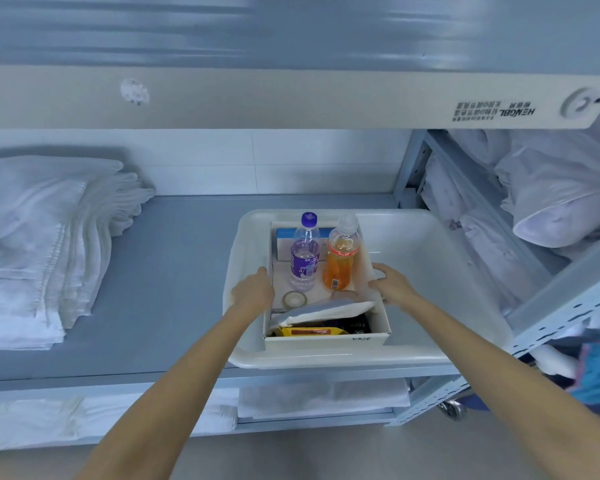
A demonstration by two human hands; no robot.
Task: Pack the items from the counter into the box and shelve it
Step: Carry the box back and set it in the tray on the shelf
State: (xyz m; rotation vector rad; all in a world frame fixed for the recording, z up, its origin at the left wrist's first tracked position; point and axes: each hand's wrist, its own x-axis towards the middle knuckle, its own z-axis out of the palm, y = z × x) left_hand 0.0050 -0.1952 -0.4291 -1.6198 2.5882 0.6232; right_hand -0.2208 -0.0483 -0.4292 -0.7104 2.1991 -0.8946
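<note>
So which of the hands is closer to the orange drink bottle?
Right. The right hand holds the right wall of the box, just beside the orange drink bottle; the left hand holds the left wall, with the purple-label bottle between it and the orange one.

On the long pale bar (291, 98), far above the cardboard box (326, 341) and to its right: the brand "HENGBL" in black capitals, printed upside down. Beside and under it, small lines of Chinese characters, too blurred to read.

On the front wall of the box, near its right corner: a few small dark letters, something like "VKIS", not sure.

Inside the box, at the front right, on a dark packet (355, 325): white letters, seemingly "Face".

Further back in the box, on the purple-label bottle (304, 258) and the orange drink bottle (342, 261): printed labels, plus a barcode sticker low on the orange one, all too small to read.
</note>
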